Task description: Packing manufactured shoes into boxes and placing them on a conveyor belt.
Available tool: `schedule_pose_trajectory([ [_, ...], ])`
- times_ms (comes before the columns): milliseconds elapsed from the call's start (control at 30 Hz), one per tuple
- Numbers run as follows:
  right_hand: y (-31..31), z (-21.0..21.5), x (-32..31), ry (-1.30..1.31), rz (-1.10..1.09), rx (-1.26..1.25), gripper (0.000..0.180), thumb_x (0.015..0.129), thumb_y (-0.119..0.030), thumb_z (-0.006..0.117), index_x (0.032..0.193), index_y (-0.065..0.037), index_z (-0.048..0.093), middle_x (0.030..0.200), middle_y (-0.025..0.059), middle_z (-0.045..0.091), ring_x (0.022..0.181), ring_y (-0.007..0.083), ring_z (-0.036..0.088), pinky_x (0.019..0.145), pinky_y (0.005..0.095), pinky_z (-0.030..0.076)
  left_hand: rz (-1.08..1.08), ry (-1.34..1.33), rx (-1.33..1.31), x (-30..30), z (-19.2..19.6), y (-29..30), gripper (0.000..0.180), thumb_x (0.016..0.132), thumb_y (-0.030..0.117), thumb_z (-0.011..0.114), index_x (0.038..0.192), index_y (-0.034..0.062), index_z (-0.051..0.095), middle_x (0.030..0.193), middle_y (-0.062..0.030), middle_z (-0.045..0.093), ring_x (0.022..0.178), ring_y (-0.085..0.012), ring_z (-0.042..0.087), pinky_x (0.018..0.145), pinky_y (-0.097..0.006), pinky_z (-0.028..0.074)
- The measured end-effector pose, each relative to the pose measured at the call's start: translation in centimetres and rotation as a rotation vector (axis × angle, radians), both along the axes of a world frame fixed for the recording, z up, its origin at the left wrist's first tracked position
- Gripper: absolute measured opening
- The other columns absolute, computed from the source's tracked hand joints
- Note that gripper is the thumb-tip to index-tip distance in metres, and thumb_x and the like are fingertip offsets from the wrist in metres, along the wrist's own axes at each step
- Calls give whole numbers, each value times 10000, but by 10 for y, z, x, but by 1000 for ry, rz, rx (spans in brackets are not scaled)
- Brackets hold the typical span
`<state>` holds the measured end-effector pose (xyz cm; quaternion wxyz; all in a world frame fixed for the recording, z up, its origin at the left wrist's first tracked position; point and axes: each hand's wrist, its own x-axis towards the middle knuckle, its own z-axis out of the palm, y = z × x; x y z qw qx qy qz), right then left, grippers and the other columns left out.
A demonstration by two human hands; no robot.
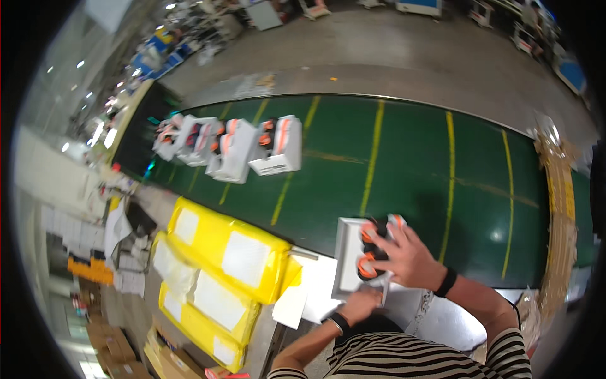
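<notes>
Currently, your right hand (411, 259), fingers spread, is nearer the orange-and-black item (368, 268), at its nine o'clock inside the white box (349, 256) (long axis twelve-to-six). Your left hand (362, 306): box's six o'clock, grip unclear.

Head-worn fisheye, facing downward, near green conveyor (410, 167), seemingly motion-blurred
</notes>
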<state>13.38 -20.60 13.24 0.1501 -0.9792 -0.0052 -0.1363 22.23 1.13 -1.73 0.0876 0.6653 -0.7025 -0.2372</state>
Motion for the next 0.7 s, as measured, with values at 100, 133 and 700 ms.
schedule_pose_trajectory([
  [100, 35, -25, -15, 265, 101, 7, 363, 558, -363, 781, 910, -286, 739, 1133, 125, 578, 1166, 448, 446, 1011, 595, 303, 66, 7, -178, -42, -21, 48, 142, 823, 144, 527, 925, 63, 583, 882, -97, 591, 886, -289, 608, 738, -407, 519],
  [133, 42, -26, -18, 292, 88, -63, 380, 550, -417, 778, 908, -290, 760, 1068, 142, 608, 1140, 469, 455, 1018, 646, 256, 99, -19, -221, -46, -25, 53, 121, 814, 144, 536, 895, 67, 582, 855, -88, 587, 877, -289, 601, 744, -402, 517],
  [700, 92, -66, -331, 4, -1206, 50, 324, 606, -263, 804, 855, -144, 636, 971, 78, 596, 897, 314, 505, 834, 424, 364, -85, 10, -306, -92, -3, 28, 142, 777, 204, 647, 816, 69, 625, 866, -87, 599, 880, -264, 603, 745, -373, 498],
])
